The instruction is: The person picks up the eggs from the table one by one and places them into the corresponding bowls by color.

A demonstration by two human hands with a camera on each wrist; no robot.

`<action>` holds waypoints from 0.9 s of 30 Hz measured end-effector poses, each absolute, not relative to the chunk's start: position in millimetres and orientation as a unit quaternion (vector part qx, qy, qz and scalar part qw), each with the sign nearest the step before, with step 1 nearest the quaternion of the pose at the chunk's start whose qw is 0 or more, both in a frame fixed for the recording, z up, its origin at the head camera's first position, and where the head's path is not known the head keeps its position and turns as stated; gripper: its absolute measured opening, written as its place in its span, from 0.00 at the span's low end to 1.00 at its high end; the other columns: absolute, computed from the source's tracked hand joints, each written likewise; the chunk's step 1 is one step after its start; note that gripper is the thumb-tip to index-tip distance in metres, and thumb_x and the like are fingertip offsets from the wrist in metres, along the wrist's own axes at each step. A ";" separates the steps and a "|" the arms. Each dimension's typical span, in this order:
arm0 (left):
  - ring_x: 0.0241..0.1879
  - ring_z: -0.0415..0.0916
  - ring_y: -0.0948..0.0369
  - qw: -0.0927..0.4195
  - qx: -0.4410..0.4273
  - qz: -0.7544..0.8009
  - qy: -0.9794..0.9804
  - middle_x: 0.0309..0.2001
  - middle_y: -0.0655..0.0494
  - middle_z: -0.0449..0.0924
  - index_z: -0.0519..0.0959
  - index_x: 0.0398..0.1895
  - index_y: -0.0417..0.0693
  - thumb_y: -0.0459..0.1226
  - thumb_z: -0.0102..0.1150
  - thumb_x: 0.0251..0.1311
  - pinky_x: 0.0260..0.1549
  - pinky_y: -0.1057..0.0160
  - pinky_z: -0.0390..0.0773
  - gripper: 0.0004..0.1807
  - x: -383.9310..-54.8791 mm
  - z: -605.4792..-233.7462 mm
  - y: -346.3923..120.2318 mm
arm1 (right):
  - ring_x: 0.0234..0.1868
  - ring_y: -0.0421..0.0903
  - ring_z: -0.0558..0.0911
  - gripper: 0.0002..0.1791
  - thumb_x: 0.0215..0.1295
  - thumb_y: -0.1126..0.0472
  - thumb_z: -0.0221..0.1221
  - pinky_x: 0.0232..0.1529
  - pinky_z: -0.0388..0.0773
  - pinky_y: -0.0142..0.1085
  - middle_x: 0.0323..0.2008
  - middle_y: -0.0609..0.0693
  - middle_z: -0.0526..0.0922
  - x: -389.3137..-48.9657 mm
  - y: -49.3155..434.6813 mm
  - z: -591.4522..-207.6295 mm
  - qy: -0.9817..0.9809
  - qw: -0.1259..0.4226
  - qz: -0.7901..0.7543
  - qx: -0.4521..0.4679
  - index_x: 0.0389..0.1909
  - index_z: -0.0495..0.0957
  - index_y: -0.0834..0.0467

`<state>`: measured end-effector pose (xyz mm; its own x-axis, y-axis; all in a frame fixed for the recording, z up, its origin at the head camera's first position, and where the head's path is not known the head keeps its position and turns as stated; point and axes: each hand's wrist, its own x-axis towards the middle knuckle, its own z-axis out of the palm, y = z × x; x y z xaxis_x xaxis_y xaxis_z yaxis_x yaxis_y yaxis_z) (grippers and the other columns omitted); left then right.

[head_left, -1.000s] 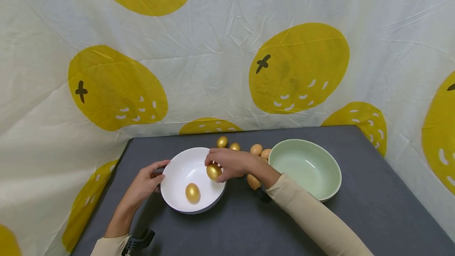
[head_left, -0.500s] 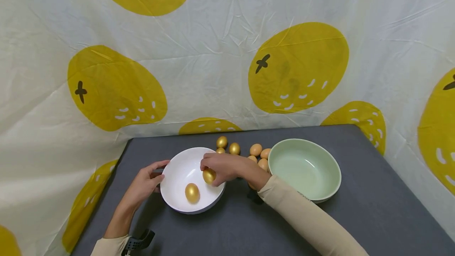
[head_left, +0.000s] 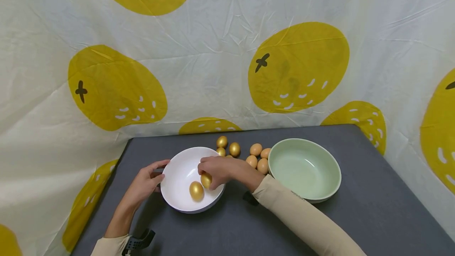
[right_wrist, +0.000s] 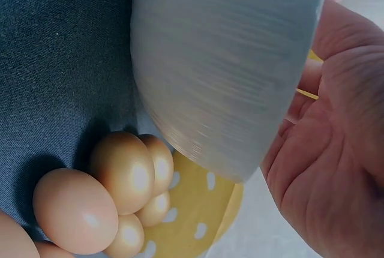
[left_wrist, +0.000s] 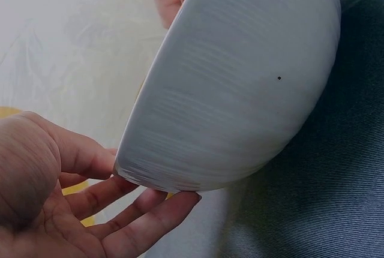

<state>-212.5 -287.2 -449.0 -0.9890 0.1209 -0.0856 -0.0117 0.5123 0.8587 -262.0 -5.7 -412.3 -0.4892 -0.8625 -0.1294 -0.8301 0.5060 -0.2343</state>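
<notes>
A white bowl [head_left: 179, 169] stands on the dark table, and a golden egg [head_left: 196, 191] lies inside it. My left hand [head_left: 143, 183] holds the bowl's left rim; in the left wrist view its thumb [left_wrist: 90, 156] is at the edge and its fingers [left_wrist: 156, 219] lie against the outer wall. Over the bowl's right side, my right hand [head_left: 218, 172] pinches a second golden egg [head_left: 205, 180], low in the bowl beside the first. The bowl wall [right_wrist: 222, 60] hides that hand's fingertips in the right wrist view.
Several golden eggs [head_left: 234, 149] sit behind the bowl to the right. Beside them are several brown eggs [head_left: 255, 149], close to a pale green bowl [head_left: 304, 173] on the right. A fruit-print cloth [head_left: 209, 78] hangs behind the table.
My right hand has moved left and lower into the white bowl with its golden egg. The egg in the bowl has shifted slightly right and up in the view. My left hand stays put.
</notes>
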 end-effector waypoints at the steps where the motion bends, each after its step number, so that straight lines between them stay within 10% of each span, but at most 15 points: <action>1: 0.57 0.77 0.44 0.067 0.032 0.493 0.867 0.68 0.38 0.70 0.69 0.73 0.46 0.28 0.52 0.71 0.36 0.55 0.86 0.27 -212.6 -449.1 -287.2 | 0.37 0.39 0.72 0.17 0.54 0.60 0.70 0.39 0.68 0.25 0.38 0.44 0.74 -262.1 -6.7 -412.5 0.861 0.119 -0.066 -0.489 0.45 0.80 0.56; 27: 0.58 0.76 0.43 0.070 0.037 0.494 0.866 0.69 0.38 0.70 0.68 0.73 0.46 0.28 0.52 0.72 0.37 0.54 0.85 0.27 -210.9 -446.9 -287.4 | 0.46 0.40 0.80 0.18 0.60 0.60 0.70 0.47 0.73 0.24 0.48 0.49 0.80 -263.6 -10.3 -415.3 0.848 0.171 -0.073 -0.497 0.51 0.81 0.57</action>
<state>-210.9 -287.4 -446.9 -0.9873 0.1336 -0.0855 -0.0058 0.5083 0.8612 -263.6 -10.3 -415.3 -0.4478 -0.8674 -0.2169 -0.8173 0.4955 -0.2941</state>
